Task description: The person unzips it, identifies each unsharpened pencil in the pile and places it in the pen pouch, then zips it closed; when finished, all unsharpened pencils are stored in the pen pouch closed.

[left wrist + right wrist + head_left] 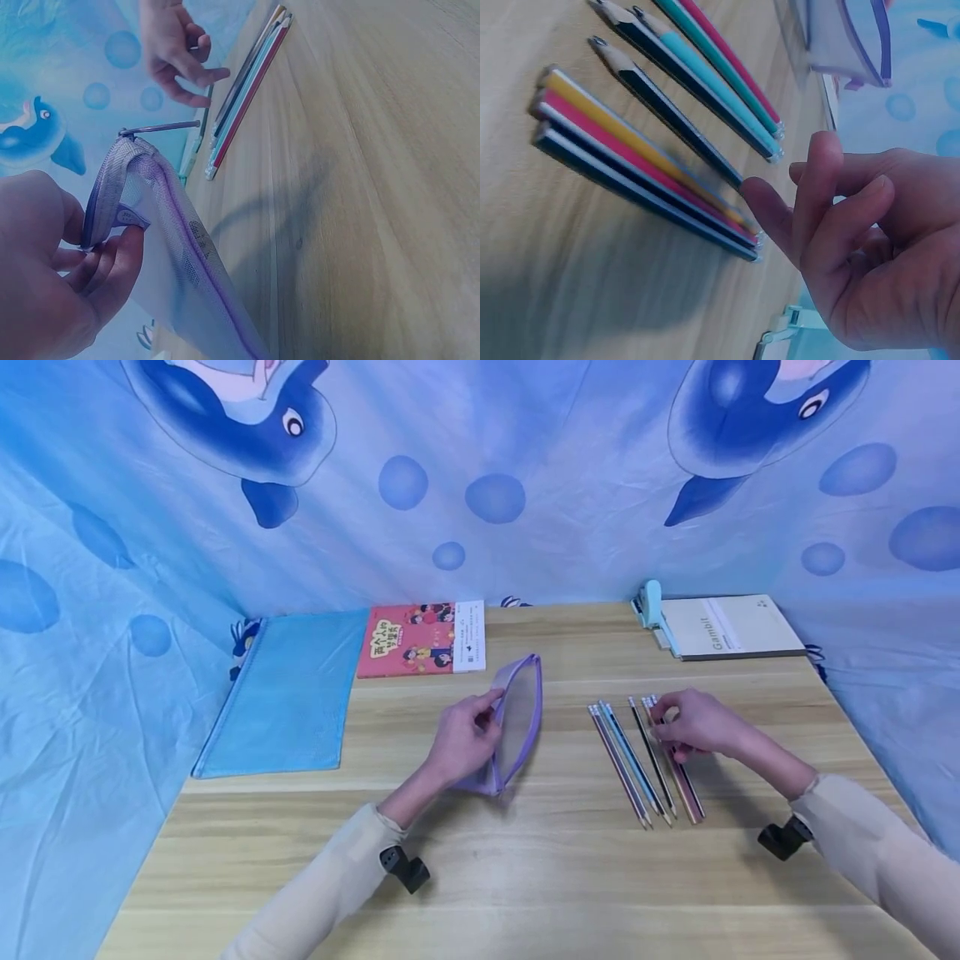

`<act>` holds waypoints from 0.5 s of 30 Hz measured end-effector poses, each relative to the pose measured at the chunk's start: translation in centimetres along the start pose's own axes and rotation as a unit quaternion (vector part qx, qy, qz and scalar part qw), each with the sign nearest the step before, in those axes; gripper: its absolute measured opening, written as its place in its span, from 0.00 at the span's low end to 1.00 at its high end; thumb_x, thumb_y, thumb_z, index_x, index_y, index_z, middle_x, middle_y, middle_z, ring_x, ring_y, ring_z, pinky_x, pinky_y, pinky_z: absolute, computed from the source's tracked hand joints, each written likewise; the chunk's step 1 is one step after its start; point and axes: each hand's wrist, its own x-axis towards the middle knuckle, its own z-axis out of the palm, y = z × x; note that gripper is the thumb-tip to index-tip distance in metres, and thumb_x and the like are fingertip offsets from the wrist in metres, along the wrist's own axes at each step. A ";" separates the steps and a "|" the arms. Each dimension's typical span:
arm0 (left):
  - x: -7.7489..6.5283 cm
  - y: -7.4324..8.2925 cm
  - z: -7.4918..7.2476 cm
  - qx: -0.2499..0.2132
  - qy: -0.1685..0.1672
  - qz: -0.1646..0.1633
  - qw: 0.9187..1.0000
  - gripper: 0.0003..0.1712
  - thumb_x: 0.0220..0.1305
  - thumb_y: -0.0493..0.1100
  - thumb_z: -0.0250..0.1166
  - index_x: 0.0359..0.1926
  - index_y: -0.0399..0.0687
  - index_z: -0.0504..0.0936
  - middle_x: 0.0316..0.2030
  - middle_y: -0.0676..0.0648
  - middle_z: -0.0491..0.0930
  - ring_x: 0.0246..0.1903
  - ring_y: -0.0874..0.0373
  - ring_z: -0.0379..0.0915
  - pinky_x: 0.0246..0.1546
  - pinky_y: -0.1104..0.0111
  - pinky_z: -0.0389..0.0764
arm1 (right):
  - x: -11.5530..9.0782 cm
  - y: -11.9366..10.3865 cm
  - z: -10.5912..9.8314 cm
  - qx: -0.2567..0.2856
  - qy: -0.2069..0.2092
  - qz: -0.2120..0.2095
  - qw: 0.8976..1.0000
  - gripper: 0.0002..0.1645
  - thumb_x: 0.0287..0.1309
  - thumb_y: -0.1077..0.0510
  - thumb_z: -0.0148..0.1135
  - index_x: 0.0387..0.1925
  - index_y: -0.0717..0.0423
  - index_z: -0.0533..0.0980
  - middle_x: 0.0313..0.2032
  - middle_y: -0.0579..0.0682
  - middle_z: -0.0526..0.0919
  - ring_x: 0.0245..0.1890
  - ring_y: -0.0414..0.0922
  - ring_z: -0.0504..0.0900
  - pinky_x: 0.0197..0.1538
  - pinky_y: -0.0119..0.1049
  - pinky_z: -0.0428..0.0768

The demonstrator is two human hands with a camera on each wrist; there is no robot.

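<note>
My left hand [467,739] pinches the rim of a purple zippered mesh pouch [516,772], whose mouth gapes to the right. In the left wrist view, fingers and thumb curl on the pouch's [169,247] zipper edge. Several pencils [626,760] lie side by side on the table, eraser ends away from me. Over the right-hand group of them hovers my right hand [697,720], fingers loosely bent and nothing held. The right wrist view shows its fingertips close to the eraser ends of striped pencils [652,169] in dark, red and yellow.
A blue mesh folder [288,693] lies at the back left beside a red and white book [411,639]. Toward the back right sit a notebook [731,625] and a light blue stapler-like device [651,606]. A blue dolphin-print curtain [570,543] hangs behind the wooden table [525,893].
</note>
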 end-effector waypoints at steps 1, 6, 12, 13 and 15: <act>0.0 0.0 0.0 0.000 -0.001 -0.002 1.000 0.28 0.52 0.24 0.62 0.57 0.26 0.78 0.31 0.42 0.81 0.29 0.53 0.77 0.32 0.68 0.83 | -0.1 0.2 0.1 0.000 -0.001 0.001 1.000 0.20 0.64 0.61 0.62 0.52 0.72 0.73 0.23 0.52 0.81 0.17 0.45 0.82 0.17 0.32 0.72; -0.1 0.1 0.0 -0.004 -0.005 -0.008 1.000 0.28 0.52 0.24 0.63 0.58 0.26 0.78 0.31 0.42 0.81 0.29 0.54 0.77 0.33 0.68 0.83 | -0.5 0.9 0.6 0.000 0.011 0.000 1.000 0.23 0.62 0.61 0.64 0.53 0.74 0.72 0.17 0.50 0.79 0.16 0.46 0.81 0.16 0.34 0.73; -0.1 0.2 0.0 -0.004 -0.001 -0.002 1.000 0.28 0.51 0.24 0.63 0.57 0.26 0.78 0.31 0.41 0.81 0.29 0.53 0.77 0.32 0.67 0.83 | -0.5 1.2 1.2 -0.006 0.027 -0.017 0.999 0.23 0.60 0.62 0.65 0.51 0.75 0.72 0.16 0.50 0.79 0.14 0.45 0.80 0.15 0.34 0.73; -0.2 0.1 -0.1 -0.004 -0.002 -0.003 1.000 0.28 0.51 0.24 0.63 0.57 0.26 0.78 0.31 0.41 0.81 0.29 0.53 0.77 0.32 0.67 0.83 | -0.5 1.2 1.2 -0.008 0.027 -0.018 0.999 0.22 0.59 0.63 0.65 0.50 0.75 0.72 0.17 0.51 0.79 0.13 0.45 0.80 0.15 0.33 0.73; -0.2 0.1 0.0 -0.003 -0.003 -0.005 1.000 0.28 0.51 0.24 0.63 0.58 0.27 0.78 0.31 0.41 0.81 0.29 0.53 0.78 0.32 0.67 0.83 | -0.3 1.2 1.4 -0.015 0.028 -0.019 0.999 0.21 0.59 0.64 0.64 0.50 0.75 0.72 0.18 0.51 0.80 0.12 0.44 0.79 0.14 0.33 0.74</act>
